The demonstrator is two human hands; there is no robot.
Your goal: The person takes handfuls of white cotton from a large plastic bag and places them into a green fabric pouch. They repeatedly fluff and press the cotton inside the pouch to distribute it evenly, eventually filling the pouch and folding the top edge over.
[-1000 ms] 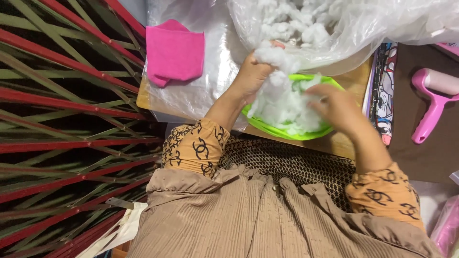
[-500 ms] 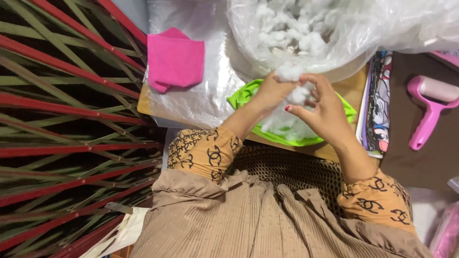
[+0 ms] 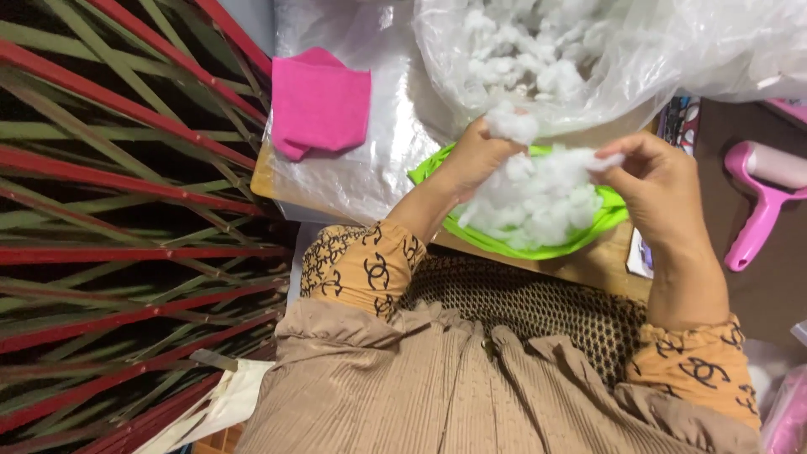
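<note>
Stuffing step, by the look of it: left hand [image 3: 475,155] and right hand [image 3: 660,181] pinching white stuffing [image 3: 538,197], heaped in green fabric shell [image 3: 580,244] below clear plastic bag [image 3: 588,50]. Probably needing tuft pressed deeper into shell.

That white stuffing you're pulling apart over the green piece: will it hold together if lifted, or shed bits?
The white stuffing looks loose and fluffy, so it probably tears into tufts. A wisp stretches toward the right hand, suggesting it clings. It likely weighs almost nothing.

Two hands, one heap of white stuffing

One left hand [image 3: 475,155] and one right hand [image 3: 660,189]; one clear plastic bag [image 3: 672,50], one green fabric piece [image 3: 588,235], one pink cloth [image 3: 319,101], one pink lint roller [image 3: 761,206].
</note>
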